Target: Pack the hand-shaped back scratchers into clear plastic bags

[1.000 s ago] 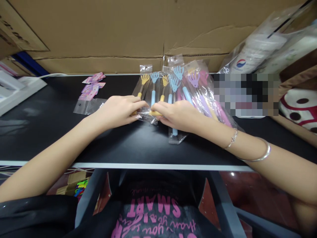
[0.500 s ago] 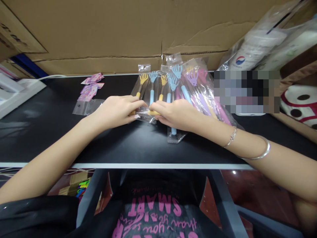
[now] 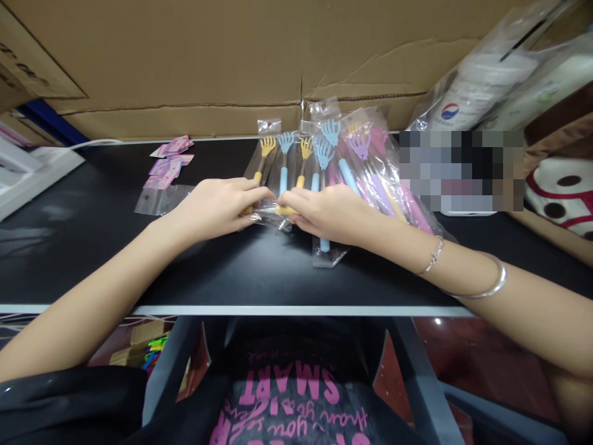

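A back scratcher [image 3: 283, 211] with a yellow handle lies crosswise in clear plastic between my hands, most of it covered by them. My left hand [image 3: 220, 203] is closed over its left part, and a clear bag end [image 3: 152, 200] sticks out beyond that wrist. The fingers of my right hand [image 3: 324, 210] pinch the handle's right end. Just behind are several bagged back scratchers side by side, among them a yellow one [image 3: 267, 146], a light blue one [image 3: 286, 143] and a purple one [image 3: 359, 144]. My right hand partly hides some of their handles.
Small pink and purple cards [image 3: 167, 164] lie at the back left of the black table [image 3: 222, 278]. Cardboard [image 3: 194, 55] stands behind it. A bagged stack of white cups [image 3: 482, 86] and a blurred-out patch are at the right. A white object [image 3: 41, 170] is at the left edge.
Both hands keep the same grip and place on the back scratcher. The view has shifted only very slightly.
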{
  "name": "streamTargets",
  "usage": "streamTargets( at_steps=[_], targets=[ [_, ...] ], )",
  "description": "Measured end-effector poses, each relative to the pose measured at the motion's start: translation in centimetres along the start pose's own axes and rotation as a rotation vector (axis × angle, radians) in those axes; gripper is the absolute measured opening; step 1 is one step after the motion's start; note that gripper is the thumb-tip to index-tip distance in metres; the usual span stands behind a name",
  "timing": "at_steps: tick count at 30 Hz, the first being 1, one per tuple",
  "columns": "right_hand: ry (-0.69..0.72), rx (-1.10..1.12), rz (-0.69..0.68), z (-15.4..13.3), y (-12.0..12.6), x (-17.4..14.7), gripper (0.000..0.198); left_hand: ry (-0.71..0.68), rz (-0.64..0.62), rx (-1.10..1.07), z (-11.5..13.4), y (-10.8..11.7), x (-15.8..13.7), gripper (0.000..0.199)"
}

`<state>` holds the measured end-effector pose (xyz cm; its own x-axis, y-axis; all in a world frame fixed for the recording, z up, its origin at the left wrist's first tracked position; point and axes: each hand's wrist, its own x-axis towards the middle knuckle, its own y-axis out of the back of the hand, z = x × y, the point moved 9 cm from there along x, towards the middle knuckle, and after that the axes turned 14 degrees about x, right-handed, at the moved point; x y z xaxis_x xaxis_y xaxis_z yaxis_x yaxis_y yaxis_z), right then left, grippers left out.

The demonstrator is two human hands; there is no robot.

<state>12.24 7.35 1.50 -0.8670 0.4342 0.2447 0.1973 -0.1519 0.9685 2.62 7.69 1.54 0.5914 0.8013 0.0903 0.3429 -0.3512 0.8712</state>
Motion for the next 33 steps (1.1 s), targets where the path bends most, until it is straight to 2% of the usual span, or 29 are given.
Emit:
streamTargets(
  at_steps=[33],
  targets=[
    [-0.020,-0.008,-0.029,0.10,-0.12,0.18,0.029,0.003,0.016,0.014,-0.04,-0.10,0.00,0.028]
  ],
)
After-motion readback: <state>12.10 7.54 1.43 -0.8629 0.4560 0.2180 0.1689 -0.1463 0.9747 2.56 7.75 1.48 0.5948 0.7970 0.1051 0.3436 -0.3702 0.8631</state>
